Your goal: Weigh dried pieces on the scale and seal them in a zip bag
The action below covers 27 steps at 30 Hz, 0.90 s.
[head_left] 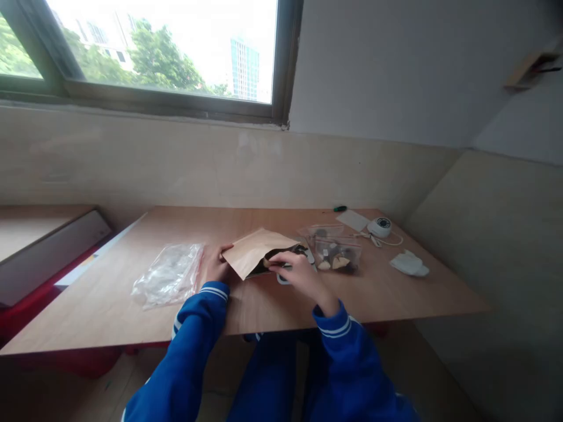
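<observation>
Head view: a brown paper bag (259, 245), about midway between the bench's (268, 310) left and right edges, is gripped at its left side by the left hand (217, 265), partly hidden. The right hand (299, 272) reaches its mouth; its grip I cannot tell. The bag's inside is too dark to read.

No text, label, brand, number or sign can be read: a white patch (326, 253) in the clear bag (355, 253) right of the brown paper bag (257, 245) (tiny, pale) is too small to decipher.
</observation>
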Tool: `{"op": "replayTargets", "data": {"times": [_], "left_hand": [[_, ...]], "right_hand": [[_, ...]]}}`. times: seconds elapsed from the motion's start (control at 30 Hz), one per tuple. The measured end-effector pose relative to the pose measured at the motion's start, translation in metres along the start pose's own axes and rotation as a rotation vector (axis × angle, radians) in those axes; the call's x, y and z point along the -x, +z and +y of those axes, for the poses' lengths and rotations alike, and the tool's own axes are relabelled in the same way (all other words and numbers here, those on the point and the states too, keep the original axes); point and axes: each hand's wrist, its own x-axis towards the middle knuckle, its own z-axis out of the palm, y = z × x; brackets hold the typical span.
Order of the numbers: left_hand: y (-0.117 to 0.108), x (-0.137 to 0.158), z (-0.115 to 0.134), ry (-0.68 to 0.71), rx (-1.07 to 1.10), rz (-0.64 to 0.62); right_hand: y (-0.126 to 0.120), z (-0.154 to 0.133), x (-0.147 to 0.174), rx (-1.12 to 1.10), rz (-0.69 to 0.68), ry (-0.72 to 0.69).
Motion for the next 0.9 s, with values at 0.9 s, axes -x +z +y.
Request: {"op": "replayTargets", "data": {"times": [0.9], "left_hand": [[-0.007,-0.008,0.004,0.052,-0.153,0.024]], "right_hand": [[0.003,0.116,0.038,0.620,0.289,0.199]]}}
